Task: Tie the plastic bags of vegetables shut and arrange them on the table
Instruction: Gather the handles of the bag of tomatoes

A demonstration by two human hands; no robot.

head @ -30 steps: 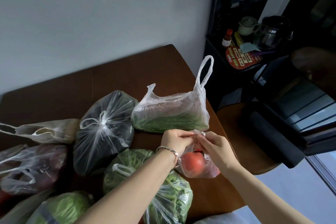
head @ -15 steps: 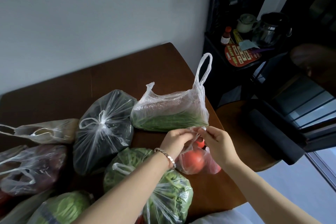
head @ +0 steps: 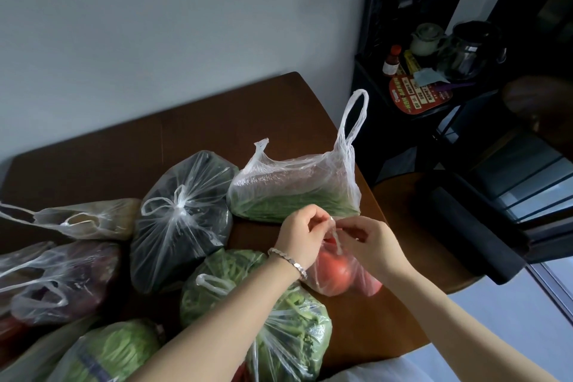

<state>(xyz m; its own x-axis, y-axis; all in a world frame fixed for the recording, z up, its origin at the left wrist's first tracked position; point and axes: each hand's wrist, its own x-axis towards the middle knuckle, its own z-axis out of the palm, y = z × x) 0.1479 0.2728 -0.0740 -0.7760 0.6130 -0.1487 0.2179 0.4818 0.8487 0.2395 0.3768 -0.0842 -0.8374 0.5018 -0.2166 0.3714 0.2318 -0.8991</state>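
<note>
Pinching the twisted handles [head: 337,240] of the tomato bag [head: 333,274], the left hand [head: 301,234] and right hand [head: 370,243] meet just above it, the fingers of both curled tight on the thin plastic. That bag sits near the right edge of the brown bench [head: 217,136], red tomatoes showing through. Just behind it lies an untied bag of green beans [head: 294,195] with one handle standing up. A knotted dark bag [head: 183,220] rests to the left, and a bag of leafy greens [head: 291,329] lies under the left forearm.
</note>
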